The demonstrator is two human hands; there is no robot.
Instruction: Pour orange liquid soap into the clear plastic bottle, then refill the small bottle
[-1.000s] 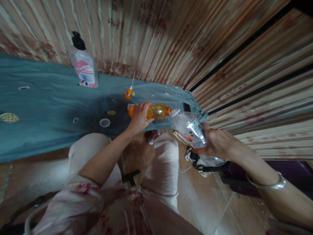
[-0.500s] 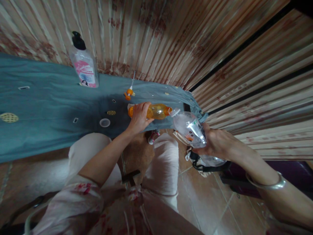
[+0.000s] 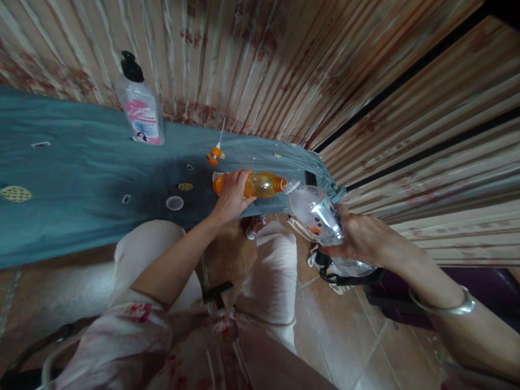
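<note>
My left hand is wrapped round an orange bottle, which lies tilted nearly level with its open neck toward the right. In my right hand is a large clear plastic bottle, its neck pointing left. The two mouths meet or nearly touch. An orange pump head with a clear tube rests on the teal cloth. Nearer to me on the cloth is a small round white cap. A clear bottle with a black pump and pink label stands at the back left.
A pleated floral curtain hangs behind the cloth. A dark flat object lies near the cloth's right end. Below my right hand are a bag with black straps and another clear plastic item. A dark purple box-like object sits at the right.
</note>
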